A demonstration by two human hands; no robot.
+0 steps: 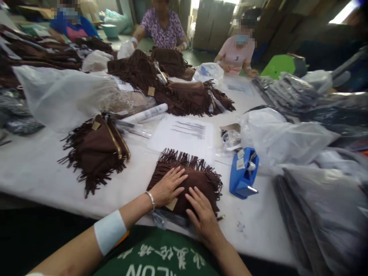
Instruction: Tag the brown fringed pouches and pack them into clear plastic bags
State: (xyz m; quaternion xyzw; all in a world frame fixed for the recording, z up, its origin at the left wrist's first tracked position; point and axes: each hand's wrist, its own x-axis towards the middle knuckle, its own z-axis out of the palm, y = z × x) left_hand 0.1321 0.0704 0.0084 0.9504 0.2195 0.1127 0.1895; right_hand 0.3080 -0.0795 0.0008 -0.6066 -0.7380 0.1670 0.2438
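Left hand [166, 188] and right hand [202, 214] flat, fingers outstretched, unclasped — on fringed brown bag [202, 178] at near edge of white table [43, 165] | white surface between it and zippered fringed bag [96, 147], left; blue tape dispenser [240, 178] near, right | three co-workers [166, 28] opposite

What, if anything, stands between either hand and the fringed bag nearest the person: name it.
Nothing visible does: the left hand and right hand both lie directly on the brown bag. The blue tape dispenser stands off to its right.
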